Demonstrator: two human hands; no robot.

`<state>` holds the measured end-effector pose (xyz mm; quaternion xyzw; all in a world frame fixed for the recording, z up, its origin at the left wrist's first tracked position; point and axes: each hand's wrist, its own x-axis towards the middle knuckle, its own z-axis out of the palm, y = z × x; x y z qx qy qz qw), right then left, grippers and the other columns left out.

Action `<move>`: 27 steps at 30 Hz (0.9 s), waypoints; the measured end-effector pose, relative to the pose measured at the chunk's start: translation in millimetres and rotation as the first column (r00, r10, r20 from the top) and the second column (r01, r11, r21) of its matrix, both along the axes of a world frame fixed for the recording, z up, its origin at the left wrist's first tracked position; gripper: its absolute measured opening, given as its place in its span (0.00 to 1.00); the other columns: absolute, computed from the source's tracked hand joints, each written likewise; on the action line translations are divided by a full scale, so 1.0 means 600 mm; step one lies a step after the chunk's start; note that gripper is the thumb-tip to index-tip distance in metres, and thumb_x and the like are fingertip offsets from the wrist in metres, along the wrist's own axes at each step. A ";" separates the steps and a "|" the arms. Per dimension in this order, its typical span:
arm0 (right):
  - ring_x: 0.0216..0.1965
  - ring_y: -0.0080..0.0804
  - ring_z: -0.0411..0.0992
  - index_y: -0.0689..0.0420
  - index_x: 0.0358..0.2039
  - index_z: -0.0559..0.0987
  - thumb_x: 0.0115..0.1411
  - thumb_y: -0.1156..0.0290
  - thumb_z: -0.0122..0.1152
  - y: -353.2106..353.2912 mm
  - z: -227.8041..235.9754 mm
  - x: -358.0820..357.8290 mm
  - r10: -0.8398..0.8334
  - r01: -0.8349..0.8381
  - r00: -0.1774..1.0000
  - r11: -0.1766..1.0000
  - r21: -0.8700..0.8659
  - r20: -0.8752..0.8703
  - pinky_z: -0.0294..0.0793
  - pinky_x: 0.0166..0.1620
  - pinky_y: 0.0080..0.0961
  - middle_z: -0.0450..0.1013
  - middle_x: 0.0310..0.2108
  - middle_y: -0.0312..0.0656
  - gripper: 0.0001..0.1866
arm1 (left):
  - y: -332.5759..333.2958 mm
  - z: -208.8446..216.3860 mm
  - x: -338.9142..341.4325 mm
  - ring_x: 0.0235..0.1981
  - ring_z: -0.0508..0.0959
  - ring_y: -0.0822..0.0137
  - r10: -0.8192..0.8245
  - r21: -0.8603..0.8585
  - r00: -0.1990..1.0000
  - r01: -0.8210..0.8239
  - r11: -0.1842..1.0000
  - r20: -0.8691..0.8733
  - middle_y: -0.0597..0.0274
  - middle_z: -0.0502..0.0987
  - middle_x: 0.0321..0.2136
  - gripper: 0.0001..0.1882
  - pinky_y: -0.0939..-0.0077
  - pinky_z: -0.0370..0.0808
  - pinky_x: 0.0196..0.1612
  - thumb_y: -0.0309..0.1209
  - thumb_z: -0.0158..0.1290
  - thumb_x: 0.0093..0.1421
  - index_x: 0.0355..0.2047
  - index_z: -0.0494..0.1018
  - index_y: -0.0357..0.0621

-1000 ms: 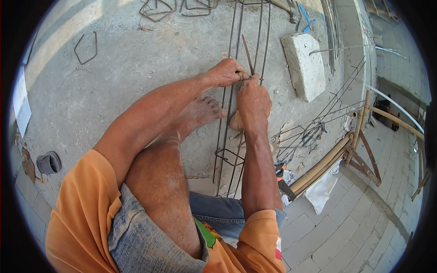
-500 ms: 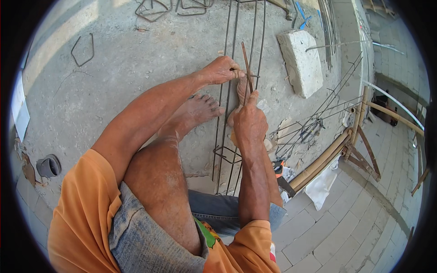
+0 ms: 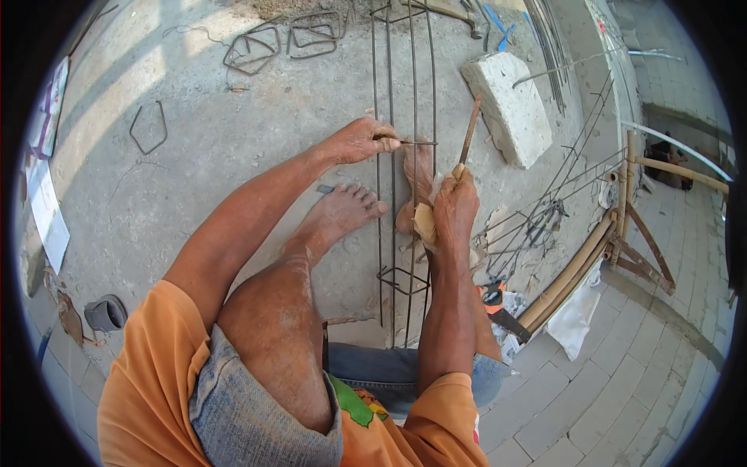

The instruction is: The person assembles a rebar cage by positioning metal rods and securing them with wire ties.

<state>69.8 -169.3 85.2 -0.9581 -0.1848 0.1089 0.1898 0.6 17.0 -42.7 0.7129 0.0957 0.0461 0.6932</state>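
Note:
A long cage of thin steel rebar point(image 3: 394, 265) lies lengthwise in front of me between my bare feet. My left hand point(image 3: 359, 142) is closed at its left side, pinching a rebar stirrup point(image 3: 420, 143) that crosses the long bars. My right hand point(image 3: 455, 206) is wrapped round a narrow, rusty bar point(image 3: 471, 128) with a pale handle, partly hidden by the fingers. The bar points up and slightly right, apart from the stirrup. Further down the cage, another stirrup point(image 3: 401, 282) surrounds the bars.
A broken concrete block point(image 3: 510, 109) lies to the right. Bent stirrups point(image 3: 253, 50) are on the floor at far left. A hammer point(image 3: 467, 27) lies at the back. Loose rebar point(image 3: 537, 214), bamboo poles point(image 3: 568, 272) and an orange-handled saw point(image 3: 502, 311) are on the right.
My right hand has swung the rusty bar rightward, away from the stirrup, and its tip now leans right. My left hand has shifted slightly left and down, still at the stirrup.

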 end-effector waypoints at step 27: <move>0.42 0.54 0.75 0.68 0.53 0.64 0.53 0.73 0.57 0.048 -0.107 -0.049 -0.042 0.064 0.992 0.979 -0.194 0.116 0.76 0.42 0.42 0.70 0.42 0.59 0.27 | 0.003 -0.004 -0.010 0.23 0.63 0.75 -0.087 0.143 0.988 0.105 0.984 -0.129 0.70 0.65 0.18 0.28 0.75 0.63 0.27 0.55 0.47 0.65 0.25 0.70 0.39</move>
